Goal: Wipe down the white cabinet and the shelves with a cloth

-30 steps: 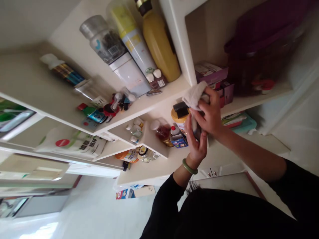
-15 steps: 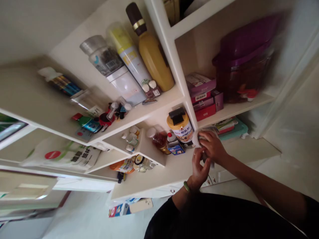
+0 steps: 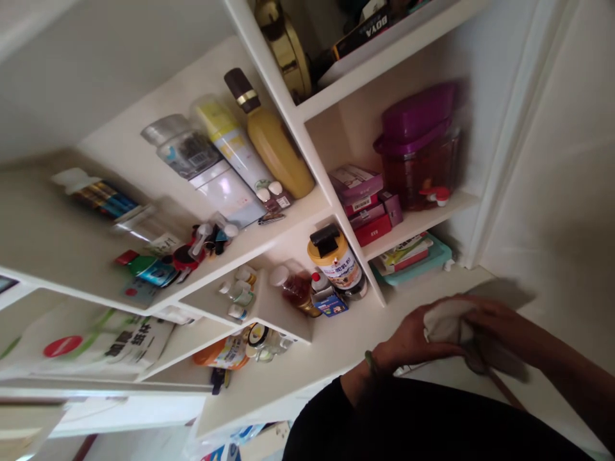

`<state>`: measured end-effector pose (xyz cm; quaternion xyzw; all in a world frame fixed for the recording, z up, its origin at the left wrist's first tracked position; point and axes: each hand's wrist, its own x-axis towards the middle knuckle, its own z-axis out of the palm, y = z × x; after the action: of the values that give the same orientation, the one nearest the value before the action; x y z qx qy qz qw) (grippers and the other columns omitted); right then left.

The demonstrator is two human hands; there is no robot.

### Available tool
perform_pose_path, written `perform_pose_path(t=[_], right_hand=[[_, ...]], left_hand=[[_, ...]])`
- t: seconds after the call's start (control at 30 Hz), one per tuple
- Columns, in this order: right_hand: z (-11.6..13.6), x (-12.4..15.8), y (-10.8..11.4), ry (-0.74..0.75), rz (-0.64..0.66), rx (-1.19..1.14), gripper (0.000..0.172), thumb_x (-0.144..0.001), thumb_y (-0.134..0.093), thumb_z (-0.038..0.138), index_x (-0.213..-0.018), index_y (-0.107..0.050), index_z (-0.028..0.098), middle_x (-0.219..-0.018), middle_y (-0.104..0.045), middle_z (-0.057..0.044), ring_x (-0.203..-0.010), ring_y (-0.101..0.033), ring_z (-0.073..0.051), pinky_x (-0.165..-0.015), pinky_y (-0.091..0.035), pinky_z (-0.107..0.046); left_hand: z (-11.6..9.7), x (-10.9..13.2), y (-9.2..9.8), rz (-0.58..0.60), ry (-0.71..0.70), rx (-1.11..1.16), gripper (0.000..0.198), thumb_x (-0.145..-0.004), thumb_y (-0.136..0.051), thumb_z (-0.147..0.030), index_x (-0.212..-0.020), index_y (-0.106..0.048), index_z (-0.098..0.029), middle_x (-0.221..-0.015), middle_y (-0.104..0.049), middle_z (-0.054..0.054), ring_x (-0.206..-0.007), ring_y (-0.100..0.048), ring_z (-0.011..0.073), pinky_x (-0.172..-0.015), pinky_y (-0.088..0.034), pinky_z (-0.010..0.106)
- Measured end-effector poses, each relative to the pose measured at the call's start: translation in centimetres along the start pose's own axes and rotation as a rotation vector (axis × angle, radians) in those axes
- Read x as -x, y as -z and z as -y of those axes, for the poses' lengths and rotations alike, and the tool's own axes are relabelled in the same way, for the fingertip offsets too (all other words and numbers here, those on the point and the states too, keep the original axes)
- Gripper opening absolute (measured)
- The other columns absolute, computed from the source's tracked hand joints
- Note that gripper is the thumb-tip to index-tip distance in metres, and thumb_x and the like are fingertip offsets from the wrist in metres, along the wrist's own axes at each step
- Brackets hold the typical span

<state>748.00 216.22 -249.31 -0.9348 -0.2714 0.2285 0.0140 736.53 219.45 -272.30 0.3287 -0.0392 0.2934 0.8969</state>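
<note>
A pale greyish cloth (image 3: 448,320) is bunched between my two hands, out over the front of the white counter at the right. My left hand (image 3: 410,339), with a green bangle at its wrist, closes on the cloth's left side. From the right, my right hand (image 3: 497,323) grips its other side, the fingers partly blurred. A loose grey part of the cloth hangs below my right hand.
White shelves rise above the counter (image 3: 355,333). Nearest stands a yellow canister (image 3: 339,262) beside a small blue box (image 3: 330,302). Right of them are a teal tray (image 3: 418,266), stacked boxes (image 3: 358,186) and a purple-lidded container (image 3: 418,141). A mustard-coloured bottle (image 3: 278,150) stands higher up.
Both hands have moved right and away from the yellow canister with the cloth, which now lies bunched between them. The view has shifted, showing more of the upper shelf.
</note>
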Motion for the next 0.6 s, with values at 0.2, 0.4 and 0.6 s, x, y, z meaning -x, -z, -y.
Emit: perform_pose_path(t=[0.2,0.4,0.6], right_hand=[[-0.6,-1.3,0.8,0.079,-0.374,-0.186,0.073,-0.095,-0.072,0.078,-0.166,-0.064,0.062,-0.174,-0.07,-0.004,-0.155,-0.072,-0.05,-0.111,-0.073,-0.071],[1.9,-1.5,-5.0,0.406,-0.263,-0.117,0.131,-0.091,-0.091,0.067,-0.196,-0.015,0.044,-0.2,-0.034,-0.013,-0.177,-0.05,-0.047,-0.137,-0.056,-0.071],[13.1,-8.1,1.3,0.383,-0.771,-0.149,0.053,-0.101,-0.067,0.042,-0.153,-0.074,0.031,-0.148,-0.083,-0.009,-0.142,-0.078,-0.043,-0.128,-0.06,-0.072]], left_hand=[[-1.2,-3.0,-0.8,-0.358,0.139,0.174,0.068,-0.076,-0.105,-0.082,-0.089,-0.076,-0.022,-0.092,-0.08,0.005,-0.092,-0.076,0.026,-0.096,-0.068,0.044],[-9.1,-8.2,0.2,-0.398,-0.216,0.047,0.06,-0.107,-0.074,-0.083,-0.111,-0.077,-0.022,-0.101,-0.076,0.005,-0.089,-0.068,0.0221,-0.084,-0.062,0.037],[-16.4,-17.5,5.2,-0.39,-0.67,-0.378,0.045,-0.125,-0.053,-0.06,-0.118,-0.08,-0.026,-0.124,-0.087,0.015,-0.121,-0.081,0.0299,-0.114,-0.067,0.048]])
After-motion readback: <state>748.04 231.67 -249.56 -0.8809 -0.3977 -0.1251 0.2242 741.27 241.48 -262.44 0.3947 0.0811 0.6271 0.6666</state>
